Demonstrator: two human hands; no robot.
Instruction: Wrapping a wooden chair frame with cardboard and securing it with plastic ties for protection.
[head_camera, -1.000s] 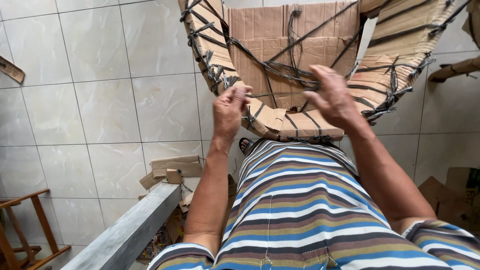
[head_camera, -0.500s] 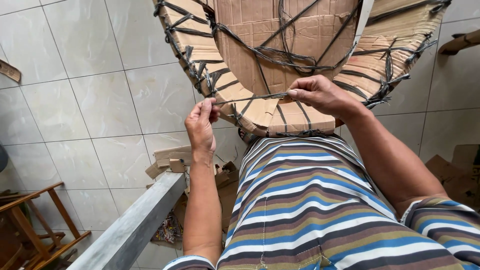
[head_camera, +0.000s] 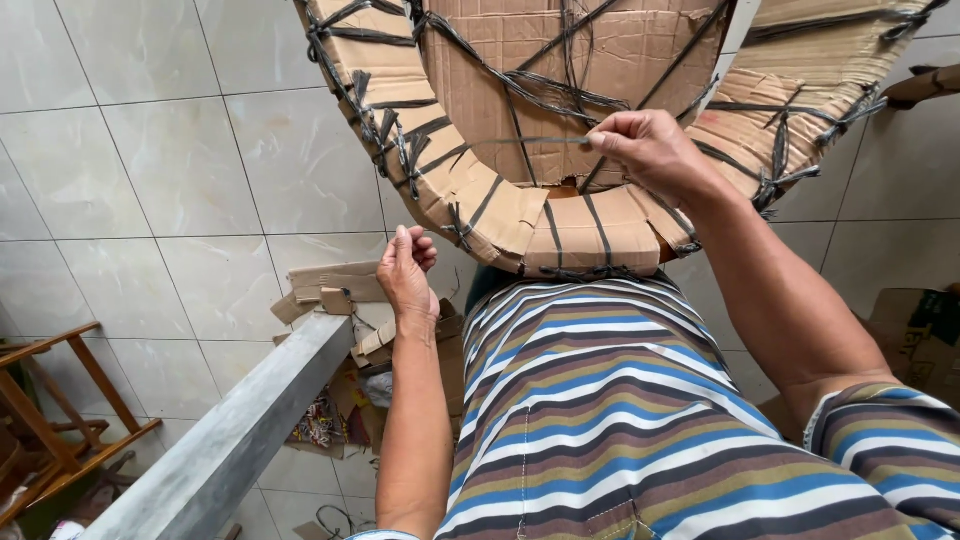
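A curved frame wrapped in brown cardboard (head_camera: 500, 210) and bound with dark straps sits just past my striped shirt (head_camera: 620, 420). My right hand (head_camera: 650, 150) is closed on a thin dark strap (head_camera: 540, 140), which runs tight leftward across the frame's inner opening. Lower down and apart from the frame, my left hand (head_camera: 408, 272) has its fingertips pinched together. I see nothing between them, though a fine strand could be hidden there.
A grey beam (head_camera: 240, 440) slants from the lower left toward my left hand. Cardboard scraps (head_camera: 335, 285) and litter lie on the pale tiles (head_camera: 150, 180) beside it. A wooden stool (head_camera: 50, 400) stands at the far left and a cardboard box (head_camera: 920, 330) at the right.
My left hand has let go at the frame and dropped down and left. My right hand has moved up and right, drawing the strap taut across the opening.
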